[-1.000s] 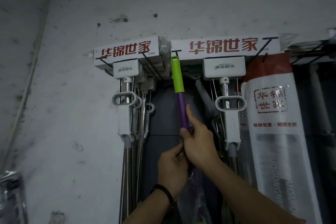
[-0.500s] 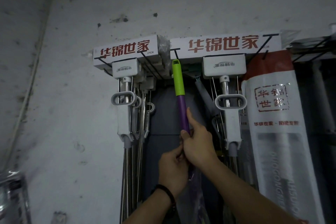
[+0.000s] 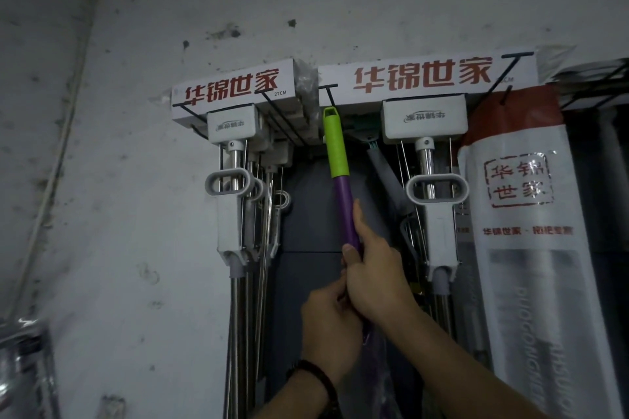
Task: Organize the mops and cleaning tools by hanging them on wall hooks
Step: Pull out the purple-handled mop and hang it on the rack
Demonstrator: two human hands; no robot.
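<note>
- Stained grey wall (image 3: 170, 27) carries boxed mops (image 3: 235, 214) on black wire hooks; a free hook (image 3: 328, 92) sits between two boxes.
- Both hands hold the mop handle (image 3: 342, 201) near upright, likely to steer its top loop onto that hook, which it sits just beneath.
- Right hand (image 3: 374, 277) wraps the purple shaft, forefinger laid along it; left hand (image 3: 328, 323) grips just below.
- Handle: bright green grip above, purple shaft below, hollow loop at the tip.

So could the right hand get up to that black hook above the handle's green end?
Probably yes: the right hand holds the handle below the hook, with nothing between them but the handle itself. It would need to slide upward.
</note>
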